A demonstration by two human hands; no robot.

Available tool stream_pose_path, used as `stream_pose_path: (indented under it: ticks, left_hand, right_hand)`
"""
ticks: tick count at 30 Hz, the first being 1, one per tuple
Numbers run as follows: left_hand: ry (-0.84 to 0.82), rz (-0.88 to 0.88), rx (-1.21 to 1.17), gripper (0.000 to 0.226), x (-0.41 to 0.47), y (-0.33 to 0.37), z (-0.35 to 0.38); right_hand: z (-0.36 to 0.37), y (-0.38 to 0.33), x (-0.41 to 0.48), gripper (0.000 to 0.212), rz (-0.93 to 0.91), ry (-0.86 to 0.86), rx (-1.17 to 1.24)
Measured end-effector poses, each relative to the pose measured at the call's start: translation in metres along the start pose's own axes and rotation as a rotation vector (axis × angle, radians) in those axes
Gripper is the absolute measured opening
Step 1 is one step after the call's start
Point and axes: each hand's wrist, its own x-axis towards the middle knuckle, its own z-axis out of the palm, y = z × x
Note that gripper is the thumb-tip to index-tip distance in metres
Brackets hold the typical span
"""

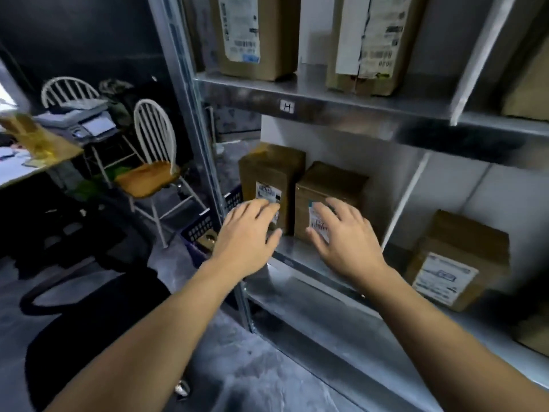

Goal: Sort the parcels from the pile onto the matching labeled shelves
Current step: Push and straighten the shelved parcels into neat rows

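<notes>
Parcels on middle shelf (300, 257): left parcel (271, 168) and right parcel (329, 182) stand upright, just beside each other, below H tag (287, 107). Left grip (249, 233) spread, fingers straight over left parcel's label. Right grip (347, 236) spread flat on right parcel's label. Neither curls round anything. Third parcel (457, 263) sits farther right.

white chair (147, 178) | possibly a printer (86, 123) | blue crate (199, 228) on floor (267, 367)

Parcel labels (445, 278) blurred (print unreadable); upper parcels (252, 37) cut at top.
</notes>
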Motion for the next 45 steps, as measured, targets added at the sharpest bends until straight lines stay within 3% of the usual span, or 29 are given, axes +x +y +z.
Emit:
stream_pose_path:
  ticks: [8, 12, 16, 23, 30, 45]
  left_hand:
    - [0.015, 0.100, 0.028, 0.049, 0.113, -0.036, 0.026]
    - [-0.051, 0.069, 0.026, 0.056, 0.151, -0.056, 0.040]
    - [-0.052, 0.148, -0.025, 0.058, 0.173, -0.068, 0.054]
    - [-0.060, 0.225, -0.195, 0.055, 0.175, -0.081, 0.077]
    - [-0.073, 0.301, -0.221, 0.058, 0.178, -0.090, 0.076]
    - [-0.118, 0.275, -0.177, 0.057, 0.182, -0.083, 0.076]
  right_hand:
    - [0.016, 0.026, 0.079, 0.052, 0.222, -0.083, 0.014]
    - [0.030, 0.032, 0.103, 0.052, 0.237, -0.120, -0.033]
    - [0.041, 0.034, 0.117, 0.053, 0.295, -0.096, -0.134]
    - [0.045, 0.024, 0.115, 0.052, 0.385, -0.141, -0.154]
    - [0.035, 0.033, 0.103, 0.052, 0.425, -0.125, -0.177]
    - [0.032, 0.030, 0.100, 0.050, 0.457, -0.128, -0.153]
